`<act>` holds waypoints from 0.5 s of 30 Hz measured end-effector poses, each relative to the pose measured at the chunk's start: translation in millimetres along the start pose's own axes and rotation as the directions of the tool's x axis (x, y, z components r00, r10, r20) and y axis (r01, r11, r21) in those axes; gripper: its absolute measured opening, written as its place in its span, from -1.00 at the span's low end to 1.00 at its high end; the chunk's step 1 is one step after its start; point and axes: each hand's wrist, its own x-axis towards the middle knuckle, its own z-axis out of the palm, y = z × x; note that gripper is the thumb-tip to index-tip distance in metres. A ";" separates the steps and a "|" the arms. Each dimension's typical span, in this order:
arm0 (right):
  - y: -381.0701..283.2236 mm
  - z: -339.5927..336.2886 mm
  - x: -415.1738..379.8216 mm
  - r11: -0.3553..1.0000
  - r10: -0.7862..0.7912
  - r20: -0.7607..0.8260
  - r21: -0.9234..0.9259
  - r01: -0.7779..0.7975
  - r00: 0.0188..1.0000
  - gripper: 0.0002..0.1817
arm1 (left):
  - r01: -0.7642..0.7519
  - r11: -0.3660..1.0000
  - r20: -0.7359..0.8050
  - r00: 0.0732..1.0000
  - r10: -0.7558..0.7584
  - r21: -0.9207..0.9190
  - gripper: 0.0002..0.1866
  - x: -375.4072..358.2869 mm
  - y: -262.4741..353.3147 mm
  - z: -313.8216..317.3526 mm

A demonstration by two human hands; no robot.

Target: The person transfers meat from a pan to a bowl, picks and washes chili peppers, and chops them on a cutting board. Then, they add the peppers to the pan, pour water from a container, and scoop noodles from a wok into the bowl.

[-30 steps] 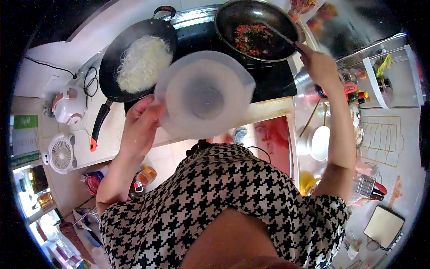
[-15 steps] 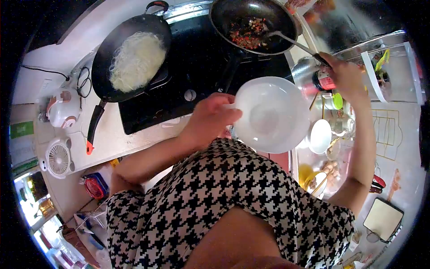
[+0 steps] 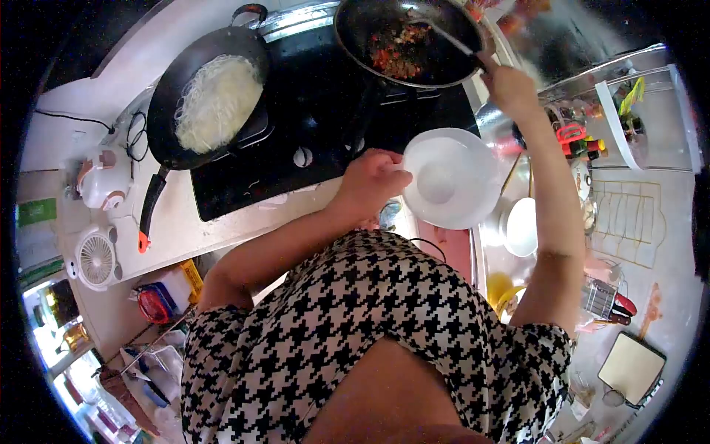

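Note:
My left hand (image 3: pixel 373 181) is closed on the rim of an empty white bowl (image 3: pixel 452 181), held in front of my body with its inside toward me. In my right hand (image 3: pixel 512 90) is the dark handle of a metal spatula (image 3: pixel 452 37), which reaches into the wok (image 3: pixel 355 52) at the back right of the stove. Its working end lies among chopped red and brown food (image 3: pixel 399 55) and is hard to make out. A second pan (image 3: pixel 166 137), on the left, holds white noodles (image 3: pixel 220 103).
The black cooktop (image 3: pixel 296 177) sits on a pale counter (image 3: pixel 174 229). To the left stand a white kettle (image 3: pixel 106 177) and a small fan (image 3: pixel 96 259). At right are another white bowl (image 3: pixel 521 228), bottles (image 3: pixel 584 148) and a wire rack (image 3: pixel 629 222).
My right hand has moved left and slightly up with the spatula, which sits deeper in the wok. The white bowl has shifted slightly right and tilted in my left hand.

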 end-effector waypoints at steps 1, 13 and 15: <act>5.8 5.2 -12.6 0.997 -0.019 -0.068 0.074 0.024 0.998 -0.59 | 0.030 0.998 0.029 0.999 -0.028 -0.063 -0.64 1.7 3.6 -0.9; 98.7 68.2 -86.8 0.956 0.273 -0.151 0.155 -0.250 0.950 -0.53 | -0.087 0.945 -0.099 0.993 0.059 -0.315 -0.91 13.9 97.7 -32.1; 93.3 58.9 -102.7 0.982 0.188 -0.380 0.075 -0.173 0.906 -0.63 | -0.108 0.969 -0.080 0.992 0.092 -0.221 -0.91 35.4 102.0 -41.1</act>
